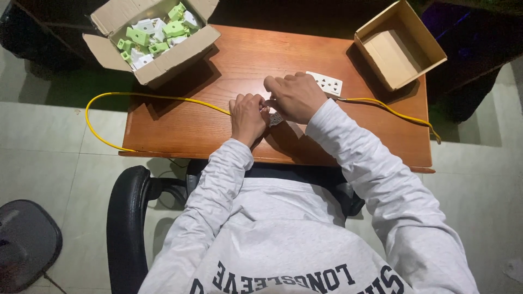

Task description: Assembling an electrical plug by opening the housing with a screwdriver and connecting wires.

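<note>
My left hand [248,115] and my right hand [294,97] meet at the middle of a small wooden table [229,60]. Together they close on a small white socket part [276,118], mostly hidden by the fingers. A yellow cable [136,96] runs from the left hand out to the left and loops off the table edge. A white socket plate [325,83] lies just behind my right hand, and another length of yellow cable [392,111] leads from it to the right.
An open cardboard box [163,57] holding several green and white plastic parts sits at the back left corner. Another open cardboard box [400,43] stands at the back right. A black chair armrest [128,218] is at my left, over a tiled floor.
</note>
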